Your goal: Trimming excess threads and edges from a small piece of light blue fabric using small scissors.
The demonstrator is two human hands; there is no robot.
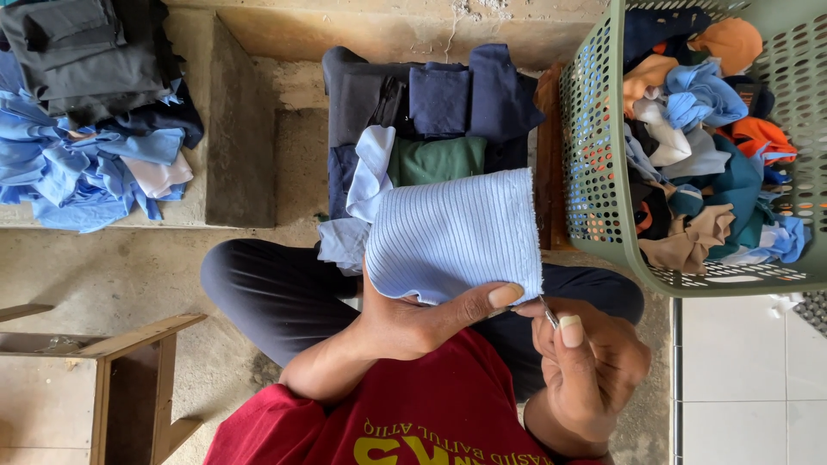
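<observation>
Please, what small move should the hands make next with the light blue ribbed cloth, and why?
Probably the right hand should bring its small metal tool to the lower right corner of the light blue ribbed cloth. The left hand already pinches that edge with the thumb, holding the cloth spread, and the tool's tip sits just beside the corner. What kind of tool it is cannot be told.

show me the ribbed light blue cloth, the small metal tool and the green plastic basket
ribbed light blue cloth (452, 232), head view, middle of ribbed face
small metal tool (548, 312), head view, bare metal tip
green plastic basket (590, 155), head view, perforated side wall
</observation>
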